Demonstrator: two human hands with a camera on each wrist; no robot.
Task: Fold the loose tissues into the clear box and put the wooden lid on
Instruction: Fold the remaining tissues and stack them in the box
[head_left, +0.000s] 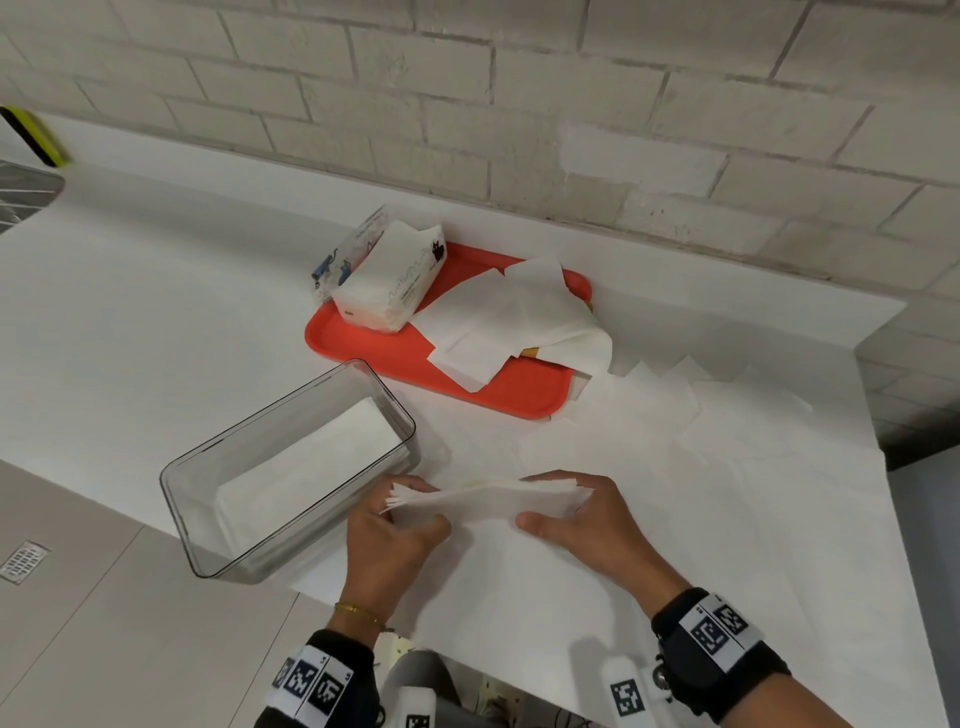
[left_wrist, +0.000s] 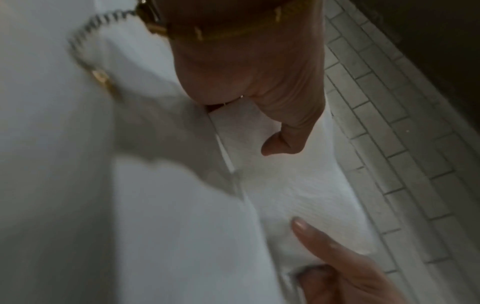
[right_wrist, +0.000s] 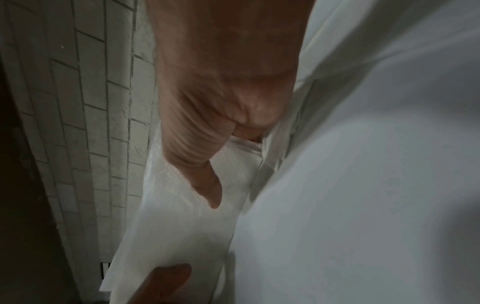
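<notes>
Holding a folded stack of thin white tissues (head_left: 483, 501) between them, both hands work just above the white desk (head_left: 156, 322), close to its near edge. The left hand (head_left: 387, 540) has its grip closed on the stack's left end, fingers behind and thumb in front, where the layered sheet edges fan out; the right hand (head_left: 587, 519) grips the right end the same way, thumb lying along the front face. In the left wrist view the left thumb presses on the tissue face (left_wrist: 293, 185) and the right hand's thumb meets it from the far end; the right wrist view shows the mirror of this hold on the same strip (right_wrist: 182, 226). Just left of the hands stands the clear rectangular plastic box (head_left: 291, 467), open at the top, with folded white tissues already lying flat on its floor. Behind, near the pale brick wall (head_left: 571, 104), an orange-red plastic tray (head_left: 519, 395) carries a soft pack of tissues printed with a black cat (head_left: 395, 280) and a heap of loose white sheets (head_left: 514, 322). More loose white tissues (head_left: 701, 410) lie spread on the desk to the tray's right.
</notes>
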